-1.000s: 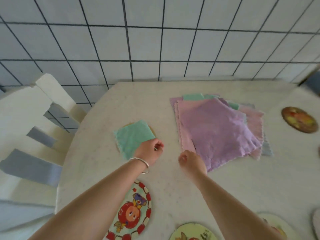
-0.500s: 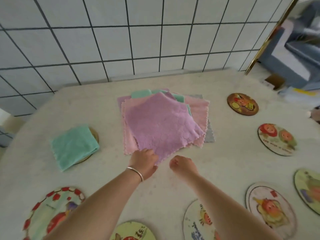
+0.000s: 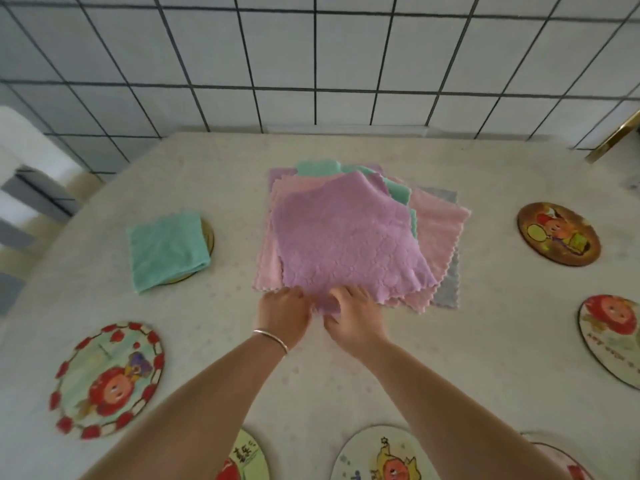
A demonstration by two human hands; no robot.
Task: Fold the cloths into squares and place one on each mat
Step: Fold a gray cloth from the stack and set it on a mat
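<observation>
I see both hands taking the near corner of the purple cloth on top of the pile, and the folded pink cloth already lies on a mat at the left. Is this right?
Nearly. The folded cloth on the mat at the left is green, not pink, as the head view shows. The rest holds: the left hand and right hand take the near corner of the purple cloth on top of the pile.

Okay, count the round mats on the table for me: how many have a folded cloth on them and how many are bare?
Mats with a folded cloth: 1, under the green cloth
Bare mats: 6, some cut off by the frame
Total: 7 mats in view
</observation>
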